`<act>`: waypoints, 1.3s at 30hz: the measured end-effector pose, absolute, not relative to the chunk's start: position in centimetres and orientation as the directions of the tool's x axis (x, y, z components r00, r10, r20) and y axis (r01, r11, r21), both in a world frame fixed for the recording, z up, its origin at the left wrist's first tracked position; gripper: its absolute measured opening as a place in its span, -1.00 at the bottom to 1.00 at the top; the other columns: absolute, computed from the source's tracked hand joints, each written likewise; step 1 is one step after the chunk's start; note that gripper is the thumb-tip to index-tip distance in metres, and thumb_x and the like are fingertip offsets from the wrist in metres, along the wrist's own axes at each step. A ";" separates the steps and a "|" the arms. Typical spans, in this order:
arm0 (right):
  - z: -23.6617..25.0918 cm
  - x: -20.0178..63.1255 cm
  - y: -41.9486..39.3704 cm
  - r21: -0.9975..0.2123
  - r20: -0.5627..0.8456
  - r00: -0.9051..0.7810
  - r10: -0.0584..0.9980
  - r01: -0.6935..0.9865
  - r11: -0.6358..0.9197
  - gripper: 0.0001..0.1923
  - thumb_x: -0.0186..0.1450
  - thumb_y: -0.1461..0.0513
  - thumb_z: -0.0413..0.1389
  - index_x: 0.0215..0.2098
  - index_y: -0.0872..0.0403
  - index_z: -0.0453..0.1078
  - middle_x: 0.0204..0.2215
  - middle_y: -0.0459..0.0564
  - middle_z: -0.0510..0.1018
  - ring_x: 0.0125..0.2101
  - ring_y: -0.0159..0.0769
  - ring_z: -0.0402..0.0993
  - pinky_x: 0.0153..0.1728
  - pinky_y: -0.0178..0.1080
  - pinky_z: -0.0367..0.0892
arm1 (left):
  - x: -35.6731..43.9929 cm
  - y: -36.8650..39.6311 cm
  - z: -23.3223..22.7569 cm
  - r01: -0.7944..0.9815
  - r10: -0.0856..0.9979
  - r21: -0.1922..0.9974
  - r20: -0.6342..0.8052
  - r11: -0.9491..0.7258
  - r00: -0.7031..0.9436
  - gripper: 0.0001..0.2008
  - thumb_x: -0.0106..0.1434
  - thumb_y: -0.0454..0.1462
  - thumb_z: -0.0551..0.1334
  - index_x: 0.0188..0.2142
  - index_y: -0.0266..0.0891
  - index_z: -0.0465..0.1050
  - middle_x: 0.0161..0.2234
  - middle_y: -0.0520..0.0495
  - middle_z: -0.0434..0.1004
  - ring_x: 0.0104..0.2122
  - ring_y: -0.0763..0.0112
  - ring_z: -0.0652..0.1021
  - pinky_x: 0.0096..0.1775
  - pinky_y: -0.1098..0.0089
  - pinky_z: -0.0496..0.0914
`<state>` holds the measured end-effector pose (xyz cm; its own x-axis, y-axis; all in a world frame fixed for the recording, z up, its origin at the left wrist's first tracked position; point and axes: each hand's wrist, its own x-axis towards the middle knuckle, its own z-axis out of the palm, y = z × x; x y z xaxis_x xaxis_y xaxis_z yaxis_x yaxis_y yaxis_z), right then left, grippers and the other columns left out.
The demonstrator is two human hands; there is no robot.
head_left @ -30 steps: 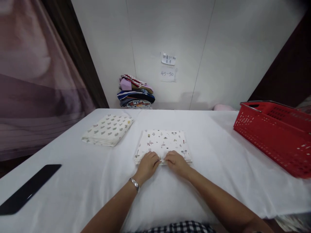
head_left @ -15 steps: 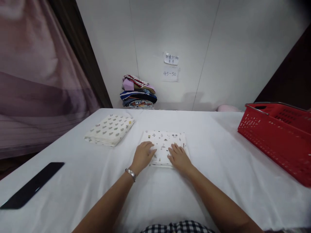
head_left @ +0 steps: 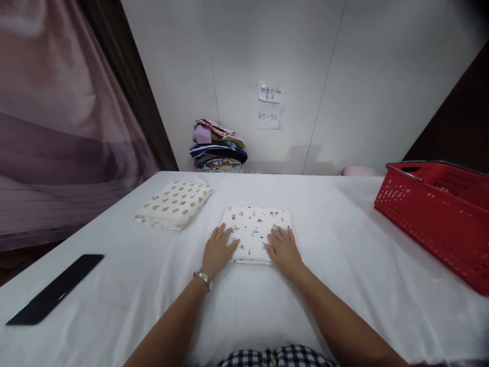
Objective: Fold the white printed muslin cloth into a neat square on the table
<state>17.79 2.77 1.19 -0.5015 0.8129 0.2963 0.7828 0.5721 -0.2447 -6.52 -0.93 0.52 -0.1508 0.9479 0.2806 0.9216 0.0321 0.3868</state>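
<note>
A white cloth with small printed figures [head_left: 254,229], folded into a flat rectangle, lies on the white-covered table [head_left: 252,311] in front of me. My left hand [head_left: 218,250] rests at its left edge, fingers spread and thumb on the cloth. Flat on the right part of the cloth is my right hand [head_left: 283,250], with its fingers stretched out. Neither hand grips anything. Farther back on the left sits a second folded cloth [head_left: 175,204], cream with a grey-green leaf-like print.
A red plastic basket [head_left: 431,214] stands on the right side. A flat black object [head_left: 57,290] lies at the left. Several folded fabrics are stacked in a pile [head_left: 218,148] by the wall, below paper notes [head_left: 268,116]. A curtain [head_left: 69,132] hangs at left.
My left hand has slid left, from on top of the printed cloth to its left edge, with its fingers more spread. My right hand has barely moved.
</note>
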 end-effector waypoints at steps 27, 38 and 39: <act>0.5 25.3 9.9 -0.570 0.424 -0.120 0.898 0.735 0.367 -0.71 0.18 0.28 -0.02 -0.24 0.07 0.51 -0.06 0.09 0.49 0.00 -0.09 0.35 0.05 0.01 0.21 | -2.8 -6.6 -0.2 0.899 0.976 0.438 0.184 0.028 -0.120 -0.54 0.26 -0.05 0.03 0.10 -0.14 0.29 0.27 -0.12 0.03 0.16 0.11 0.25 0.06 0.13 0.24; -0.2 19.9 0.4 -0.149 0.243 -0.702 0.670 0.655 0.741 -0.41 0.27 0.02 0.00 0.22 0.06 0.13 0.25 0.09 0.10 0.24 -0.07 -0.05 0.17 0.07 -0.08 | -1.3 -6.5 0.4 0.955 0.931 0.179 0.323 -0.238 0.171 -0.52 0.30 -0.08 0.01 0.17 -0.17 0.18 0.25 -0.16 0.08 0.23 0.07 0.09 0.15 -0.07 0.04; -0.4 20.1 0.4 -0.139 0.242 -0.704 0.667 0.656 0.742 -0.42 0.28 0.05 0.00 0.22 0.05 0.11 0.25 0.07 0.08 0.24 -0.09 -0.07 0.18 0.06 -0.09 | -1.3 -6.7 0.1 0.950 0.934 0.190 0.308 -0.248 0.183 -0.50 0.30 -0.07 0.00 0.19 -0.17 0.15 0.25 -0.16 0.08 0.23 0.07 0.09 0.15 -0.08 0.04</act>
<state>20.12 0.39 -0.40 -0.7042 0.6674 0.2421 0.6556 0.7422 -0.1390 -1.32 -6.75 0.09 0.1826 0.9339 0.3075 0.9499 -0.2482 0.1898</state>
